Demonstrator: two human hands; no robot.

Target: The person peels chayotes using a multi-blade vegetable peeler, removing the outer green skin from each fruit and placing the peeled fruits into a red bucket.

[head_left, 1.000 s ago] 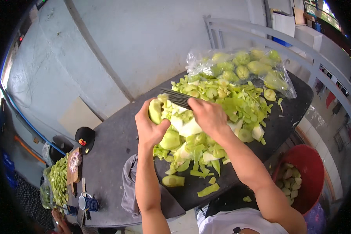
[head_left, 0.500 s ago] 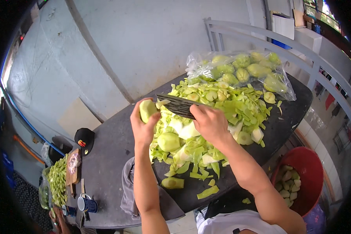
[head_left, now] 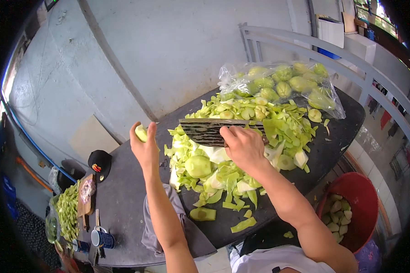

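"pale wall [head_left: 177, 50]: what is standing before it?"

"one dark table [head_left: 123, 191], carrying a broad pile of green peelings [head_left: 289, 129]. behind the pile, one clear plastic bag [head_left: 225, 75] is lying, holding whole green vegetables [head_left: 284, 88]."

"left hand [head_left: 144, 144]: what is it holding?"

"one pale green vegetable [head_left: 141, 133]; thumb and fingers are curling around it, leaving its upper part showing. both are hovering near the table's wall-side edge, left of the pile and apart from it."

"right hand [head_left: 245, 145]?"

"gripping one knife [head_left: 202, 133], broad and dark-streaked, its fingers wrapping the right end. the blade is spanning the peelings, pointing left; whether it is touching them, i am not able to tell."

"remaining stock?"

"one grey cloth [head_left: 184, 218], lying beneath the left forearm; one dark cap [head_left: 99, 162] and one blue mug [head_left: 103, 239], sitting farther left; one red bucket [head_left: 369, 200], standing beside the table's right, containing pale pieces [head_left: 337, 211]."
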